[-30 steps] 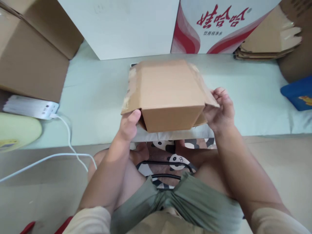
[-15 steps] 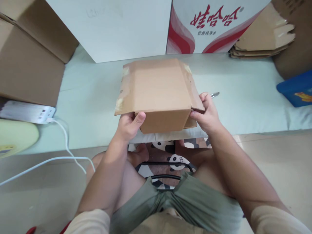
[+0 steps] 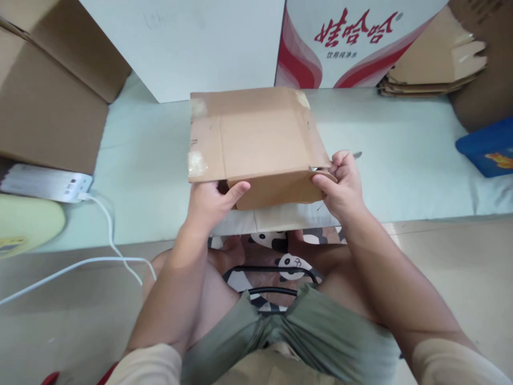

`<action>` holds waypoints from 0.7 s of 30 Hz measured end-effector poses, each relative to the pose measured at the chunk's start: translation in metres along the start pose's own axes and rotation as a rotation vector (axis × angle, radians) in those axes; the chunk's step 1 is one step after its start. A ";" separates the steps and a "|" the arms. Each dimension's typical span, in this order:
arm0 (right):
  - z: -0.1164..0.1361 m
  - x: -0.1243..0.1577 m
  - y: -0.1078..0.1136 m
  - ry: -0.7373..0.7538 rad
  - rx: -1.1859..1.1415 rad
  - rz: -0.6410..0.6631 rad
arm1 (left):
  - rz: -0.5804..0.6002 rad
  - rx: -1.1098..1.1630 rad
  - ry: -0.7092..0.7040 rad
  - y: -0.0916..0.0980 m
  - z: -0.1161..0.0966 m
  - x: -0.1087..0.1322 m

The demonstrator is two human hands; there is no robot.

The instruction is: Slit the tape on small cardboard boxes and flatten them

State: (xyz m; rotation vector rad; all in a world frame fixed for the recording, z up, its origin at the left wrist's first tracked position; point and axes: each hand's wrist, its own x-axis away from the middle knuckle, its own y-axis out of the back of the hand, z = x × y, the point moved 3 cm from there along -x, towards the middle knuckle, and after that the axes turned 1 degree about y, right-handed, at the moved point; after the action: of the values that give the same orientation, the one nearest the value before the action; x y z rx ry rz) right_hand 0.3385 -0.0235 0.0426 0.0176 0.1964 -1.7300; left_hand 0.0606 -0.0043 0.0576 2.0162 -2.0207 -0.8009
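Observation:
A small brown cardboard box [image 3: 256,136] with bits of old tape on its flaps rests near the front edge of a pale green mat [image 3: 152,160]. My left hand [image 3: 214,200] grips its near left corner, thumb laid across the front face. At the near right corner my right hand [image 3: 340,184] pinches the side flap, fingers curled around its edge. The box's top flaps lie flat.
A large open carton [image 3: 48,96] stands at the left, a white board [image 3: 192,43] and a red-and-white printed carton [image 3: 352,37] behind. Flattened cardboard [image 3: 436,64] lies back right, a blue item [image 3: 489,147] at the right edge. A white power strip [image 3: 44,182] and cable sit left. A small metal object [image 3: 356,155] lies beside my right hand.
The box has been tipped so its top flaps face up flatter. My right hand moved in from the outer flap to pinch the near right corner; my left thumb slid across the front.

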 end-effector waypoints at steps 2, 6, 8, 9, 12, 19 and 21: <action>0.001 -0.001 0.000 0.011 -0.012 -0.015 | -0.017 0.014 0.027 0.003 0.001 -0.001; 0.002 -0.002 0.002 0.023 -0.032 -0.021 | -0.121 0.118 0.072 0.011 0.007 -0.003; 0.002 -0.003 0.004 -0.009 -0.054 -0.004 | -0.174 0.171 0.077 0.014 0.010 -0.004; 0.002 -0.003 0.005 -0.028 -0.078 0.009 | -0.192 0.223 0.077 0.015 0.011 -0.004; 0.003 -0.003 0.006 -0.088 -0.157 0.048 | -0.236 0.516 0.067 0.017 0.010 -0.003; 0.000 -0.002 0.006 -0.150 -0.017 -0.067 | -0.094 0.627 0.122 0.022 0.009 -0.003; -0.002 -0.003 0.009 -0.141 -0.013 -0.118 | -0.143 0.557 0.185 0.023 0.015 -0.006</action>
State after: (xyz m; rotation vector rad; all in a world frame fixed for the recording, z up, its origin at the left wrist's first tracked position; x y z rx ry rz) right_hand 0.3480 -0.0219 0.0403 -0.1274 0.1069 -1.8396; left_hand 0.0338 0.0037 0.0579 2.4260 -2.1750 -0.0502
